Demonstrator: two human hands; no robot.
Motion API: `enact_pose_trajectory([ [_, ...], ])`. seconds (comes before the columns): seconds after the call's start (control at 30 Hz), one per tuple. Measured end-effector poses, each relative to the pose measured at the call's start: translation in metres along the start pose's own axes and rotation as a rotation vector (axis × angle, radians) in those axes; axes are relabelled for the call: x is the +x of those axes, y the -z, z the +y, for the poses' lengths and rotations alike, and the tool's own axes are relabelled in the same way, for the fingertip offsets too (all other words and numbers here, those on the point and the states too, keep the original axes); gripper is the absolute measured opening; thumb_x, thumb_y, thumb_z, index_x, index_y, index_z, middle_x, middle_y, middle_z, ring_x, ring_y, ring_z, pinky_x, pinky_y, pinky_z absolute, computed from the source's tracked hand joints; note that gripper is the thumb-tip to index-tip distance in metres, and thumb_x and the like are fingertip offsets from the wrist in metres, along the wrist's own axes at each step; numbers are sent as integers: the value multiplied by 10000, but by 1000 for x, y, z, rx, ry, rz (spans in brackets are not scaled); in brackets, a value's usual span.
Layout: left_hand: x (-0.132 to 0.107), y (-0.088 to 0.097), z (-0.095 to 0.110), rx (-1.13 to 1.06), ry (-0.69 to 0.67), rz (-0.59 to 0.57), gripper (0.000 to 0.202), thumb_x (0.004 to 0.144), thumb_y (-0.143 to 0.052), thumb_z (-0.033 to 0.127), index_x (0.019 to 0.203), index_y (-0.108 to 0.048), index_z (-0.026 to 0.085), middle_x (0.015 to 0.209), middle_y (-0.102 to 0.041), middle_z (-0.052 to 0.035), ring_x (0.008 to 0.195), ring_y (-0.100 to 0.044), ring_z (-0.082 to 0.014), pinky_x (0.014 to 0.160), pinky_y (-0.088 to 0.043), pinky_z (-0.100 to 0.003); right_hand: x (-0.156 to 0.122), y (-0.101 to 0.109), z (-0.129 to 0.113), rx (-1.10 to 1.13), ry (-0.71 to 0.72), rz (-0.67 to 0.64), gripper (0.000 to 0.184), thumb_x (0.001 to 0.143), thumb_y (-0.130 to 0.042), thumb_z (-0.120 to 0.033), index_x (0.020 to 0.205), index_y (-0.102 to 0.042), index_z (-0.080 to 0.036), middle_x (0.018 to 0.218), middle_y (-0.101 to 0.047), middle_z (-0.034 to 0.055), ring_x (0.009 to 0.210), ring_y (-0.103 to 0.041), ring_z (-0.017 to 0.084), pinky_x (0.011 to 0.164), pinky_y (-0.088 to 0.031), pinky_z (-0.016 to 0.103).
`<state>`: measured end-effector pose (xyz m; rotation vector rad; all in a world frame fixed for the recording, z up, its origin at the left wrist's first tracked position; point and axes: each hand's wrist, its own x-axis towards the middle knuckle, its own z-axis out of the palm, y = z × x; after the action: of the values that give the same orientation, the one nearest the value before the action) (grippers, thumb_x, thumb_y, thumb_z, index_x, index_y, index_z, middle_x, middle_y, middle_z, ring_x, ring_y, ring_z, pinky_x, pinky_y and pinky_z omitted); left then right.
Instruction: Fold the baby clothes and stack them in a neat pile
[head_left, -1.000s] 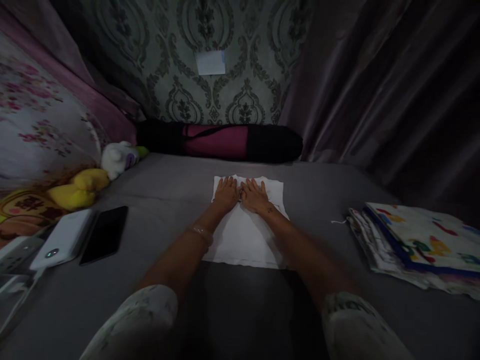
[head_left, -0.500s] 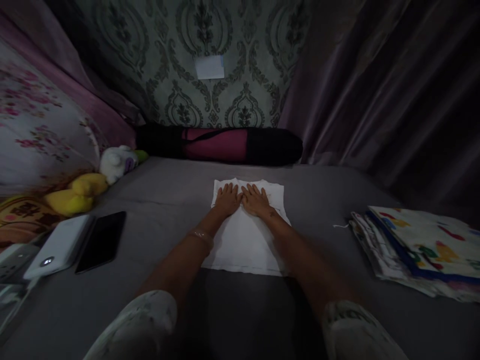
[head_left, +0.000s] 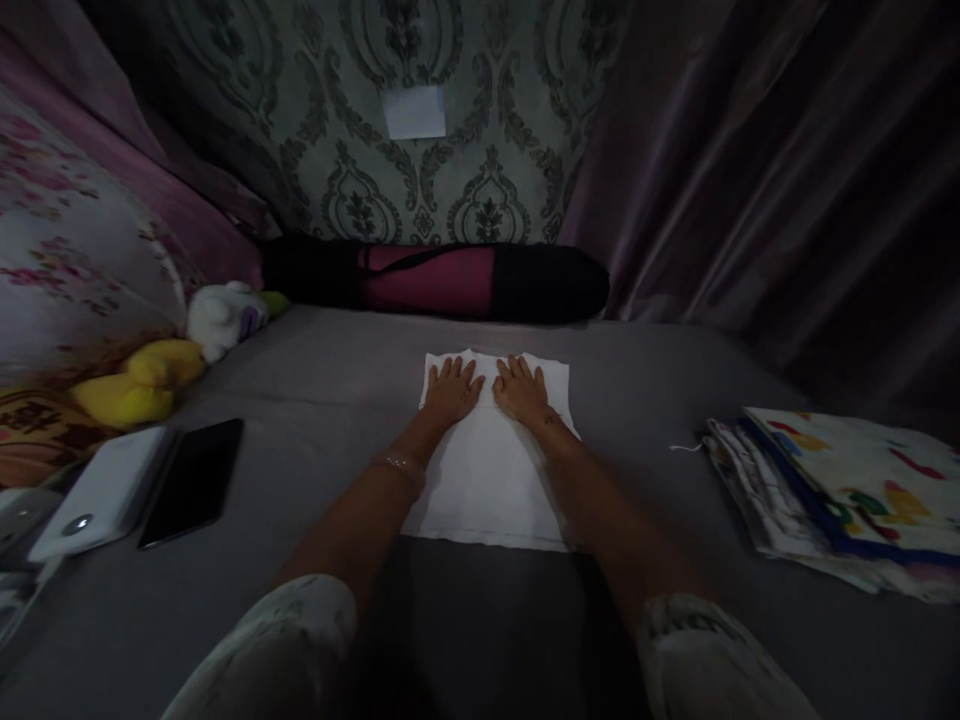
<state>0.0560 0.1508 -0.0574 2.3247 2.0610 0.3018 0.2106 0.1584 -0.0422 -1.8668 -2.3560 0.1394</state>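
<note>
A white piece of cloth (head_left: pixel 491 490), probably a folded garment, lies spread on the grey bed sheet (head_left: pixel 315 370) in front of me. My left hand (head_left: pixel 453 391) rests flat on its far left part, fingers spread. On the far right part lies my right hand (head_left: pixel 520 390), palm down with the fingers stretched out. A small gap of cloth shows between the two hands. Neither hand grips anything. Parts of the cloth's side edges are hidden under my forearms.
Folded patterned fabrics (head_left: pixel 847 490) are stacked at the right. To the left lie a black phone (head_left: pixel 193 482), a white power bank (head_left: pixel 101 495) with a cable, and plush toys (head_left: pixel 142 385). A black and pink long bag (head_left: pixel 431 280) lies along the wall.
My hands, which were touching at the thumbs, have moved apart sideways over the cloth. The view has shifted slightly.
</note>
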Motion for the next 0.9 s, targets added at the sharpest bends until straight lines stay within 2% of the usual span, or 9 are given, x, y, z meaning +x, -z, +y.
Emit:
enact_pose_trajectory([
  [0.23,0,7,1,-9,10,-63,614,986,-210,515,1492,-346,195,1564,-306,-131,1453,-240,-303,1158,-186,-537,1,6,-1,25,-12,-66,568,984,-190,-338,1521,-290,-180,1600,-225,81,1475,-133,247,1165,-108,527],
  [0.37,2,11,-6,18,-9,-37,625,988,-196,518,1475,-364,162,1552,-325,-151,1448,-255,-292,1162,-186,-527,2,13,2,80,-17,-122,582,989,-176,-349,1534,-240,-155,1611,-180,89,1482,-101,231,1176,-92,504],
  [0.47,5,12,-15,59,-24,10,618,993,-190,496,1462,-378,140,1534,-355,-163,1440,-273,-287,1169,-175,-514,5,13,8,84,-56,-59,587,993,-163,-347,1530,-237,-123,1609,-175,107,1479,-109,239,1177,-75,505],
  [0.57,7,9,-23,72,8,12,625,995,-172,484,1459,-387,125,1535,-353,-166,1442,-270,-288,1167,-189,-498,8,8,15,57,-155,28,596,996,-165,-350,1520,-243,-79,1600,-189,139,1474,-117,256,1174,-57,513],
  [0.67,7,6,-27,38,40,-43,657,992,-129,500,1480,-357,123,1555,-313,-160,1451,-247,-299,1162,-207,-502,9,1,20,50,-224,33,613,989,-209,-369,1523,-231,-68,1593,-200,159,1467,-133,279,1166,-75,528],
  [0.9,8,9,-25,-19,63,-112,683,989,-118,519,1500,-316,113,1583,-246,-150,1469,-187,-302,1175,-173,-501,8,0,21,58,-224,33,618,985,-222,-380,1527,-227,-84,1591,-210,155,1467,-127,285,1168,-76,535],
])
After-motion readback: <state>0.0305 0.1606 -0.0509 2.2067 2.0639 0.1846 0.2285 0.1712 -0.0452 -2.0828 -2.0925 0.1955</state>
